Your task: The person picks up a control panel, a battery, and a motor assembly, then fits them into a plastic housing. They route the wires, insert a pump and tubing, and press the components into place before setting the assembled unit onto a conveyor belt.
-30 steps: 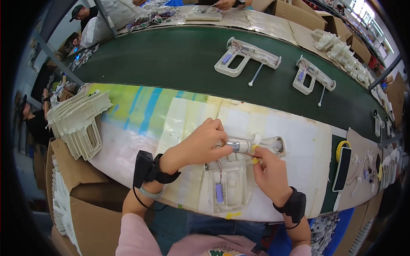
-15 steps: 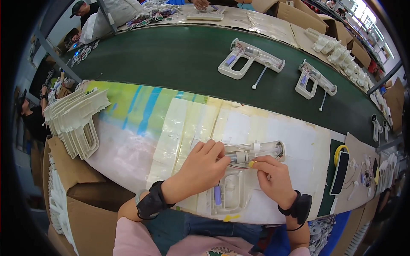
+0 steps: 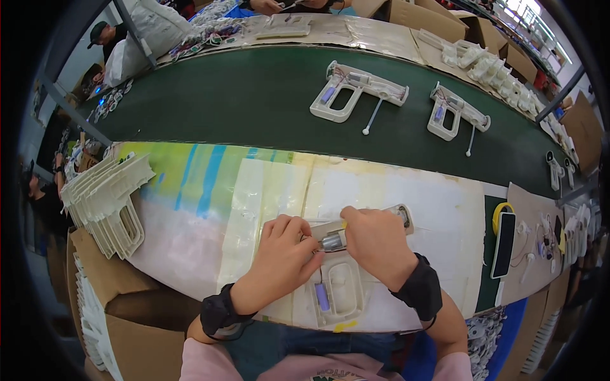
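On the worktable in front of me lies a white plastic housing with a looped handle. A silver cylindrical motor sits in its upper part, and a purple battery cell rests by the handle on a thin wire. At the motor's left end my left hand has its thumb and fingers pinched together; what they grip is hidden. My right hand reaches over the housing, closed, with a small yellow piece at its fingertips. It covers the middle of the housing.
Past the table runs a green conveyor belt carrying two part-filled housings. Stacked white shells stand at left above a cardboard box. At right lie a phone and a yellow tape roll. Co-workers are beyond.
My right hand has moved left and up across the housing, taking the yellow piece from the motor's right side to above it. The left hand stays by the motor's left end. The view has shifted slightly.
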Available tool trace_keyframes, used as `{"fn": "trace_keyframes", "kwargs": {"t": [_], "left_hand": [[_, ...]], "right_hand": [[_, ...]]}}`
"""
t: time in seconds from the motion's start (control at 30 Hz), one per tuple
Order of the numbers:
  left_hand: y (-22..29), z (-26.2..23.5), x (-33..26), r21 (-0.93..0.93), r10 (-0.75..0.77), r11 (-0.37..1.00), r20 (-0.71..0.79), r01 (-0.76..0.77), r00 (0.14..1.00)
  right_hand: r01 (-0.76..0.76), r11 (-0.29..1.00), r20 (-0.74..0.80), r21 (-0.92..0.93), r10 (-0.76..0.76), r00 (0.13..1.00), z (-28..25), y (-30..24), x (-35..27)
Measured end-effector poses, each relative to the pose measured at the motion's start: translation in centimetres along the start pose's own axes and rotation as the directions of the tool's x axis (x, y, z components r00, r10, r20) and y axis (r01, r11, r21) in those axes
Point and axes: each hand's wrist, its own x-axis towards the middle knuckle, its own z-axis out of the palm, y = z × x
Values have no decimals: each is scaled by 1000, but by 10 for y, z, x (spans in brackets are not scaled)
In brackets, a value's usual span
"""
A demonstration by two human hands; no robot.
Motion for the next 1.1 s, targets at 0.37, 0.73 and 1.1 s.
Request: {"fn": "trace_keyframes", "kwargs": {"t": [0.37, 0.73, 1.1], "left_hand": [[2, 25, 26, -207, 94, 973, -48, -102, 994], [19, 56, 63, -273, 135, 955, 60, -114, 989], [1, 46, 60, -263, 209, 948, 86, -180, 974]], "right_hand": [[-438, -4, 414, 899, 338, 845, -20, 77, -103], [-339, 679, 49, 651, 408, 911, -5, 33, -83], [-6, 980, -302, 199, 67, 951, 20, 22, -61]]}}
